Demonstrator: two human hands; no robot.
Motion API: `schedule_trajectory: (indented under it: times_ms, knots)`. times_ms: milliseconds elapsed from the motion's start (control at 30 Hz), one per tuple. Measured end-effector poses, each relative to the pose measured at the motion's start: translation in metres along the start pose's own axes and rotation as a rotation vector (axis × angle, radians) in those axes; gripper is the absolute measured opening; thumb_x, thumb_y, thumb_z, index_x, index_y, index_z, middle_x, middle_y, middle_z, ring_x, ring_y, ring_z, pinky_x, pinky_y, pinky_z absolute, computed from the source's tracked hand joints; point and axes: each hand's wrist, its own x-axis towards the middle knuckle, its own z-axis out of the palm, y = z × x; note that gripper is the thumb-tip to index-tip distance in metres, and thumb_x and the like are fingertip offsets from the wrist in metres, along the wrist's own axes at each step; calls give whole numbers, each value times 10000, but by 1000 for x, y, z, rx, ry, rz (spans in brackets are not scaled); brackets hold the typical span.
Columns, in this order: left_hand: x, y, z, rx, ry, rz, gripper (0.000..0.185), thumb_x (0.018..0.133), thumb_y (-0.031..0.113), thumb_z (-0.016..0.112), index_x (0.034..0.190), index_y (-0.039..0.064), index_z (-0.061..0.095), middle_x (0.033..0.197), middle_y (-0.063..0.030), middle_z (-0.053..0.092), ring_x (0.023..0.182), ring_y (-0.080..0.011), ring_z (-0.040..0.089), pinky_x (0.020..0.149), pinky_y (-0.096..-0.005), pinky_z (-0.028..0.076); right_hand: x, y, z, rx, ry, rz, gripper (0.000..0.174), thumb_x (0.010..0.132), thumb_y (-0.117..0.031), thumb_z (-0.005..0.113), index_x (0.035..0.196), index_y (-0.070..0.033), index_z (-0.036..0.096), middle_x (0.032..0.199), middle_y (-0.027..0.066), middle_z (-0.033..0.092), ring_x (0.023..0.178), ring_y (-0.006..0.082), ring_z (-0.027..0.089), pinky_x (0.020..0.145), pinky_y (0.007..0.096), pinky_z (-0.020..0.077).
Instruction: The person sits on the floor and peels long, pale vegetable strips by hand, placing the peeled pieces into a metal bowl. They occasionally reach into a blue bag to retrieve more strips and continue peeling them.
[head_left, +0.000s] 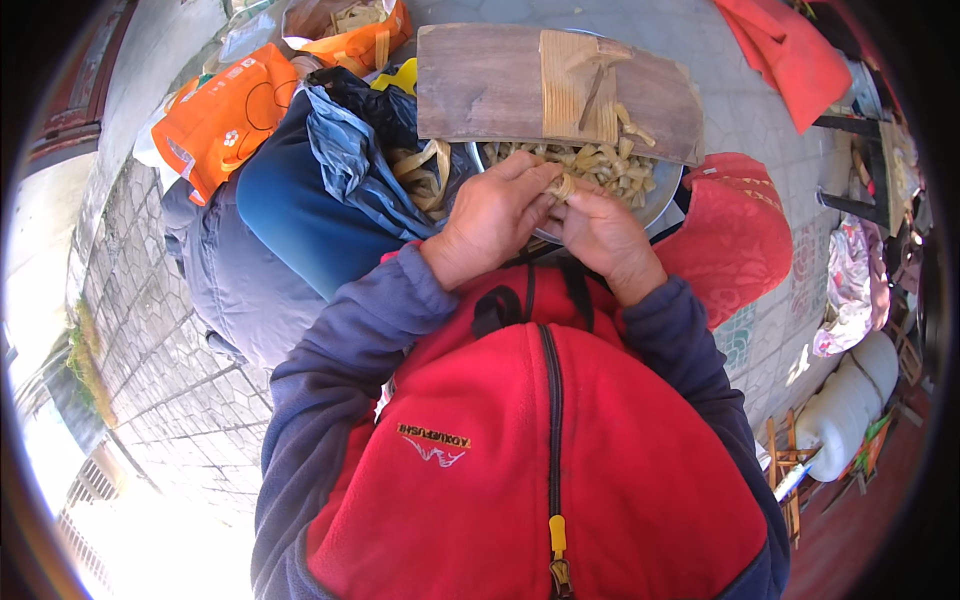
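Note:
My left hand (491, 214) and my right hand (607, 229) meet over the near side of a metal basin (667, 206). Between their fingertips they pinch a pale tan knotted strip (561, 187), of a material I cannot settle. Many similar knotted pieces (604, 169) fill the basin. Across its far side lies a dark wooden board (480, 82) with a lighter wood block (559, 90) on it. One knotted piece (637, 129) rests near the board's front edge. Loose tan strips (427, 176) lie in a dark plastic bag (360, 142) left of my hands.
Orange bags (225, 112) stand at the upper left, one beyond holding tan material. A grey padded cloth (232, 270) lies left of my knee. Red cloth (739, 232) is right of the basin. Farther right are a low table (896, 180) and a white plastic container (847, 405).

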Motion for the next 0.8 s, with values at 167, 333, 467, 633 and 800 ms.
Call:
schedule_trajectory:
  times_ms: [167,333,467,633,800]
  knots:
    - [7,13,-15,37,-163,-124,290,902,131,634,1164,7,630,909,-174,643,867,-338,665,732,-369,524,1,3,9,-785,236,-363,146,894,8,557,995,9,663,1190,85,605,1082,205,590,914,330,476]
    - [5,15,-1,-29,-52,-354,204,942,219,574,943,21,625,774,-194,645,756,-405,647,678,-443,514,6,-2,29,-1329,224,-789,80,829,71,583,872,59,649,1205,141,582,1062,244,578,902,327,466]
    - [1,-3,7,-488,77,-494,237,988,229,539,924,18,624,646,-84,560,586,-212,540,560,-336,433,8,-4,45,-1294,244,-849,96,835,57,594,895,59,669,1194,141,584,1058,234,578,910,326,463]
    - [-20,22,-6,-865,-116,-646,264,1035,259,502,989,39,641,623,49,434,533,-51,331,477,-233,258,12,-5,31,-718,344,-650,123,908,21,596,972,66,690,1275,92,560,1075,190,582,966,306,442]
    - [-30,11,-20,125,-53,-225,116,957,172,616,1010,71,633,665,-106,569,593,-280,618,522,-367,471,0,-10,25,-513,316,-482,221,985,-79,560,1161,21,648,1301,57,565,1099,148,575,909,324,489]
